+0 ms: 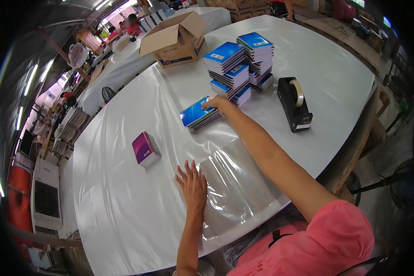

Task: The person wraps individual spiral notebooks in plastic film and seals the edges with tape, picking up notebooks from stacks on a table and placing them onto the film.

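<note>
My right hand [220, 104] reaches out over the white table, its fingers closed on the near right end of a short stack of blue spiral notebooks [193, 113]. Just behind it rise tall piles of similar blue-covered spiral notebooks [225, 57], stacked in staggered layers. My left hand [194, 188] lies with spread fingers at the left edge of a clear plastic sheet [237, 184] and holds nothing. Beyond its fingertips, to the left, sits a small stack of purple spiral notebooks [143, 148].
A black tape dispenser [293, 108] with a pale roll stands on the right. An open cardboard box [177, 46] is at the table's far edge. Wrinkled clear film covers the white table [119, 207]. Other people work at another table [119, 64] in the far left background.
</note>
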